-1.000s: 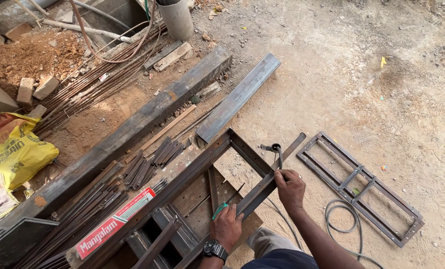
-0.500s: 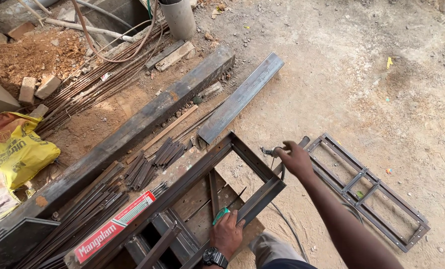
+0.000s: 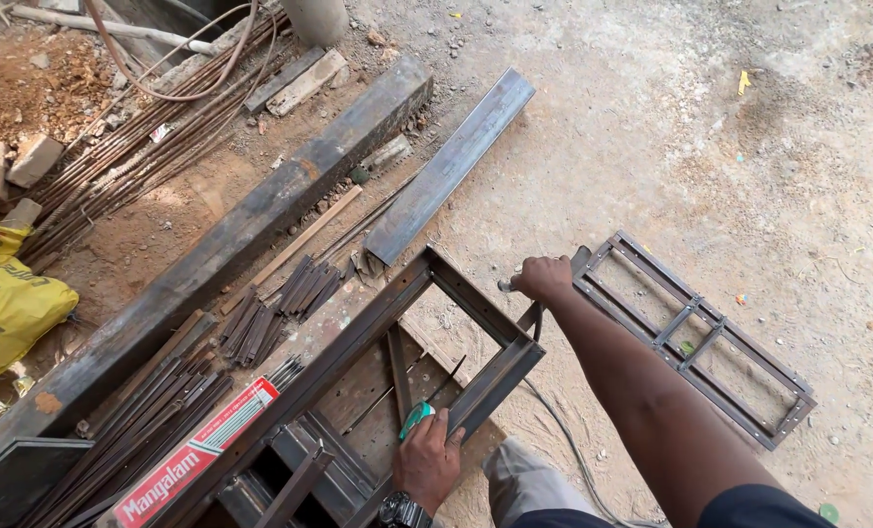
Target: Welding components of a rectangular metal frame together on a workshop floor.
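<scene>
Your left hand (image 3: 428,467) rests on the near bar of the rectangular steel frame (image 3: 475,303), fingers curled round a small green-handled tool (image 3: 416,418) and pressing it against the metal. The frame lies flat in front of you on a wooden board (image 3: 358,386), its far corner pointing at the long steel channel (image 3: 451,166) on the sandy ground (image 3: 651,127).

Your right hand (image 3: 544,277) is stretched out past the frame's right corner and clenched on a dark handle there; the fist hides most of it, so you cannot tell what kind of tool it is. It sits just beside the end of the smaller welded ladder-like frame (image 3: 695,337).

Judge the frame as heavy and fully stiff: angle-section steel, welded corners, no give. Its edges and cut ends look raw and could bite bare skin, and the surface is dusty, so a palm may slide. Take it on the flat of a long side near a corner, thumb over the flange, rather than on a cut end. The loose bundle of short dark rods (image 3: 270,313) lying near the frame's left side would roll underfoot.
</scene>
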